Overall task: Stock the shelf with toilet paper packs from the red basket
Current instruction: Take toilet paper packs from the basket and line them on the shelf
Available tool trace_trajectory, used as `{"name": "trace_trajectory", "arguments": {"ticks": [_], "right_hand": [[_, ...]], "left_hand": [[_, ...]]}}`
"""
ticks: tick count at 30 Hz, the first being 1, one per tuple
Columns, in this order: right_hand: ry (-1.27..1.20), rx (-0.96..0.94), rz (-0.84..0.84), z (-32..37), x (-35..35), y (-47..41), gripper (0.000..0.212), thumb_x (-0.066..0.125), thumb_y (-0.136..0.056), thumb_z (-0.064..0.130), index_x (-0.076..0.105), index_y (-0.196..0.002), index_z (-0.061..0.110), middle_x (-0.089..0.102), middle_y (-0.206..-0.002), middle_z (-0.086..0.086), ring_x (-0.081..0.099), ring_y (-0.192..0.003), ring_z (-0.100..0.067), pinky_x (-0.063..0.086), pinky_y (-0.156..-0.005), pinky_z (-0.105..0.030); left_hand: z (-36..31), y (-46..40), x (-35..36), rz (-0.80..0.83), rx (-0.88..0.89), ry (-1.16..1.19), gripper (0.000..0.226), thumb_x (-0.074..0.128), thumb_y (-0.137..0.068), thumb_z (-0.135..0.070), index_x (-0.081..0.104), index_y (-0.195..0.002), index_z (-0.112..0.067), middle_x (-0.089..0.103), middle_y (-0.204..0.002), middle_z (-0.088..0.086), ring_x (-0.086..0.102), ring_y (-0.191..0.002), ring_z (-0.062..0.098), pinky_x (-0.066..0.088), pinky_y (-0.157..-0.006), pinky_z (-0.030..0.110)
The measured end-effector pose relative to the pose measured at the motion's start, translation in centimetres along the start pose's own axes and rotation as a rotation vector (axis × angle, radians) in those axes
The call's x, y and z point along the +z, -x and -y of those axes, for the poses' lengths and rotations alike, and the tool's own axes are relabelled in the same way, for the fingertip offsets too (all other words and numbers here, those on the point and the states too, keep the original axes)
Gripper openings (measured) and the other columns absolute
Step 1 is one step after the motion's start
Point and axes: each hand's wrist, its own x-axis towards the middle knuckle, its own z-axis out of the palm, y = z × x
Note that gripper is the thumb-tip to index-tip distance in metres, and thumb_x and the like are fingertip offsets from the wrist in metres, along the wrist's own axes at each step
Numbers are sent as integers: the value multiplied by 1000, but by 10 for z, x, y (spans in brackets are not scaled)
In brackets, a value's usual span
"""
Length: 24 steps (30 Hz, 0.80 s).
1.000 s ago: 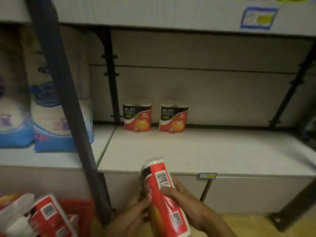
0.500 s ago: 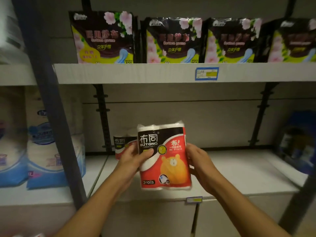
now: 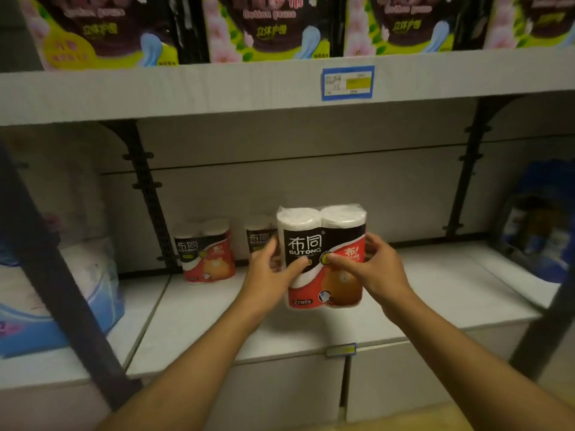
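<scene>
I hold a two-roll toilet paper pack (image 3: 322,244), black and red with white roll tops, upright over the white shelf (image 3: 435,293). My left hand (image 3: 270,272) grips its left side and my right hand (image 3: 370,269) grips its right side, thumbs across the front. Two matching packs stand at the back of the shelf: one (image 3: 205,250) by the black upright, the other (image 3: 258,237) partly hidden behind my left hand and the held pack. The red basket is out of view.
Large blue and white tissue packs (image 3: 62,290) fill the left bay behind a dark post (image 3: 56,284). An upper shelf (image 3: 217,88) carries dark floral packs and a blue price label (image 3: 347,83). Blue goods (image 3: 541,222) sit at the right end.
The pack has gone from low near the basket, lying slanted, up and forward to upright over the shelf. My arms have stretched out. The view has lifted and the basket has left the frame.
</scene>
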Motion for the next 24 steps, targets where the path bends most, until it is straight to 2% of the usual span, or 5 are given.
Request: {"name": "trace_trajectory", "arguments": {"ticks": [5, 9, 13, 21, 24], "right_hand": [[55, 36, -59, -60, -11, -36, 83, 85, -63, 35, 41, -133, 25, 55, -115, 8, 56, -104, -14, 51, -88, -36], [18, 26, -63, -96, -16, -73, 84, 84, -67, 25, 37, -136, 24, 53, -116, 8, 54, -106, -13, 51, -92, -37], [-35, 36, -62, -123, -21, -114, 85, 85, -67, 19, 37, -138, 24, 57, -123, 2, 58, -107, -15, 51, -90, -33], [61, -19, -78, -158, -18, -176, 81, 84, -68, 26, 40, -136, 27, 60, -119, 3, 61, -106, -18, 52, -94, -40], [79, -18, -78, -166, -15, -189, 86, 83, -69, 32, 35, -139, 26, 58, -127, 1, 58, -111, -18, 49, -97, -39]], "left_hand": [[46, -35, 43, 63, -73, 82, 63, 71, -82, -28, 35, -127, -55, 51, -138, -2, 54, -121, 15, 48, -101, 42], [76, -71, 78, 57, -113, 94, 67, 72, -82, -22, 36, -137, -29, 47, -140, 0, 51, -124, 14, 46, -99, 33], [95, -106, 98, 32, -121, 123, 75, 68, -84, -17, 24, -145, -25, 48, -140, 0, 50, -126, 17, 44, -105, 42], [119, -154, 107, 168, -73, 9, 82, 63, -85, -5, 17, -148, -30, 51, -137, -3, 56, -118, 14, 47, -80, 17], [127, -167, 112, 173, -34, 10, 90, 66, -80, -8, 13, -148, -36, 45, -144, -7, 53, -123, 13, 50, -92, 27]]}}
